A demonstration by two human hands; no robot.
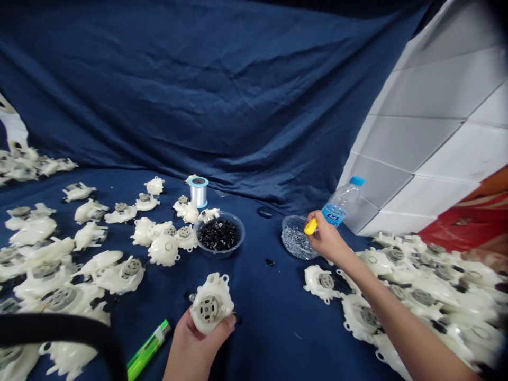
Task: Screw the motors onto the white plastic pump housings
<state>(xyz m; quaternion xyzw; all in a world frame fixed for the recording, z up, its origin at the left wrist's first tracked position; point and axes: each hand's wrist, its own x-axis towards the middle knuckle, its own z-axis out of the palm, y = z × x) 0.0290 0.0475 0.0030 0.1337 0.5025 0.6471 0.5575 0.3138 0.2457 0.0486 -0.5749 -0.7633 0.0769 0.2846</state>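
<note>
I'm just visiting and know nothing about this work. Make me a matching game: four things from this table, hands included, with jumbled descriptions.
1. Left hand
2. Right hand
3. Bottle
4. Spool

A. Clear, with a blue cap
B. Gripping a yellow object
C. Standing behind the bowl of black parts
D. Holding a cream-coloured part

Pairs: 1-D, 2-B, 3-A, 4-C
</note>
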